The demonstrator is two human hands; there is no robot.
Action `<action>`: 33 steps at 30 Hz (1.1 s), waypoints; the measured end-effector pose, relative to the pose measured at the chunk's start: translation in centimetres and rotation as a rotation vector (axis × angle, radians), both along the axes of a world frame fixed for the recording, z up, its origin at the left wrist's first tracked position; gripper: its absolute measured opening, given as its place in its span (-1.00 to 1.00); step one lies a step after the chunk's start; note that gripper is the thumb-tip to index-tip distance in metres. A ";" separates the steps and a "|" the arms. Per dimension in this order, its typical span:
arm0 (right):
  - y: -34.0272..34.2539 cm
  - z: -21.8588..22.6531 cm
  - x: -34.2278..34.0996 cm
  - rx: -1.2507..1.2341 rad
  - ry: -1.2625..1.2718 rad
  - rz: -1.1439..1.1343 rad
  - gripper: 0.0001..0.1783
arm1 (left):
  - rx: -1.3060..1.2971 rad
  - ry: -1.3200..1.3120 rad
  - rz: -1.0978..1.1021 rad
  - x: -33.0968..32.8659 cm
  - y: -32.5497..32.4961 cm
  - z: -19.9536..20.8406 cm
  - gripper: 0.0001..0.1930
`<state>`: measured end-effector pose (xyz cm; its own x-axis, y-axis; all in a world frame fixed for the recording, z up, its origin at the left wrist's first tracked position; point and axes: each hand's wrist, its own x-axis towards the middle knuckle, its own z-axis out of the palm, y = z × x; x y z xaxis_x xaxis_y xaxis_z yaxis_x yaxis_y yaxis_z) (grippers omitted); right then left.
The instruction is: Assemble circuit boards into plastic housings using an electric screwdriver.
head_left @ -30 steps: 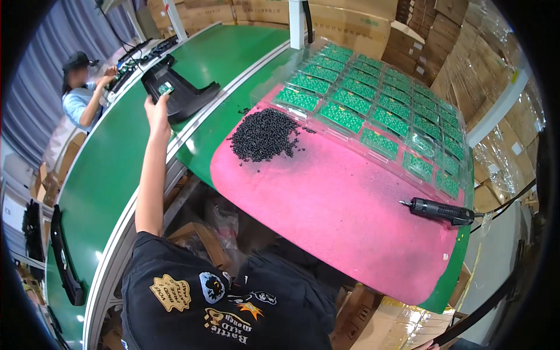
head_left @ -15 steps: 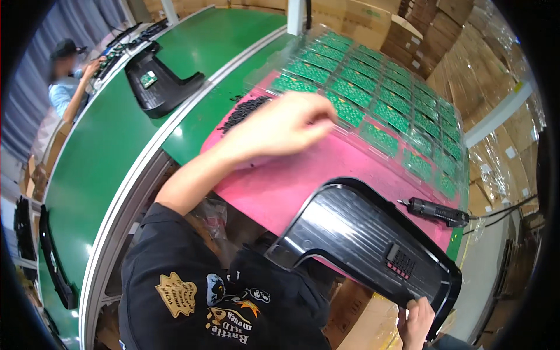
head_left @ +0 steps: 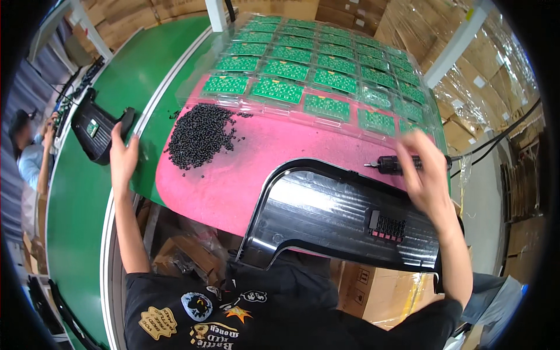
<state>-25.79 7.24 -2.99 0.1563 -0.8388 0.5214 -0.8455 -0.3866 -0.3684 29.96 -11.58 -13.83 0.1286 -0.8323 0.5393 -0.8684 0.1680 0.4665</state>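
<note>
My left hand, fingers apart and empty, is over the near edge of the green conveyor. Just beyond it lies a black curved plastic housing with a small green circuit board in it. My right hand reaches over a black electric screwdriver, thumb and fingers spread around its body; contact is unclear and the hand slightly blurred. Below the screwdriver, a second black housing lies hollow side up on the pink mat, jutting past its front edge. My right forearm covers its right end.
A heap of small black screw-like pieces is on the mat's left. Clear trays of green circuit boards fill the back. A cable runs right from the screwdriver. Another person works across the conveyor; cartons stand behind.
My left hand has swung left from above the mat to the conveyor edge. My right hand has left the near housing's lower edge and moved up to the screwdriver. The view has shifted.
</note>
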 end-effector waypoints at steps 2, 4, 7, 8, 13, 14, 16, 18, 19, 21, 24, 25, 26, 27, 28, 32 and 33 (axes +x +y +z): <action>-5.2 -1.1 -0.3 -0.013 0.129 0.015 -0.82 | -0.096 -0.230 -0.119 -2.9 1.7 2.0 -0.44; -9.0 -1.8 -0.2 0.062 0.209 -0.053 -0.68 | 0.047 0.016 -0.390 -9.9 3.8 5.5 -0.44; -14.4 -4.2 -0.4 0.062 0.302 -0.092 -0.45 | 0.163 0.085 -0.823 -18.7 7.8 9.4 -0.44; -16.3 -5.6 -0.4 0.044 0.333 -0.129 -0.38 | 0.129 -0.005 -0.917 -20.6 8.7 9.6 -0.46; -18.7 -5.5 0.7 0.274 0.368 -0.207 -0.17 | 0.097 -0.136 -1.045 -27.0 9.1 7.6 -0.54; -18.5 -4.8 0.6 0.226 0.438 -0.192 -0.16 | 0.108 -0.133 -1.052 -27.5 8.6 7.0 -0.54; -17.6 -3.7 0.4 0.139 0.457 -0.178 -0.14 | 0.386 -0.099 -1.146 -28.8 7.7 6.2 -0.69; -16.3 -3.6 0.1 0.023 0.271 -0.175 -0.15 | 0.252 -0.117 -1.136 -29.1 7.7 5.6 -0.83; -15.3 -3.3 0.4 -0.107 0.087 -0.160 -0.16 | 0.233 -0.065 -1.139 -28.9 7.9 5.4 -0.85; -12.2 -1.5 0.8 -0.100 -0.182 -0.137 -0.17 | 0.219 -0.098 -1.090 -28.1 8.0 5.9 -0.87; -6.1 1.9 3.0 0.196 -0.645 -0.019 -0.09 | 0.226 -0.244 -0.971 -25.8 7.3 6.7 -0.85; -4.6 1.9 2.8 0.223 -0.815 0.050 -0.11 | 0.202 -0.331 -0.954 -25.4 6.9 7.1 -0.85; -2.8 2.2 3.2 0.232 -0.818 0.019 -0.11 | 0.245 -0.284 -0.985 -25.3 6.7 7.6 -0.84; -1.4 2.7 4.0 0.249 -0.927 0.031 -0.10 | 0.325 -0.266 -0.924 -25.7 7.3 9.0 -0.72; 0.0 3.1 4.9 0.262 -1.035 0.039 -0.10 | 0.250 -0.162 -1.017 -26.7 7.7 9.8 -0.62; 2.7 0.9 4.1 0.126 -1.138 0.290 -0.07 | 0.334 0.259 -1.327 -31.2 10.4 11.6 -0.29; 2.7 0.4 3.7 -0.010 -0.913 0.218 -0.20 | 0.437 0.256 -1.351 -31.9 10.8 12.0 -0.29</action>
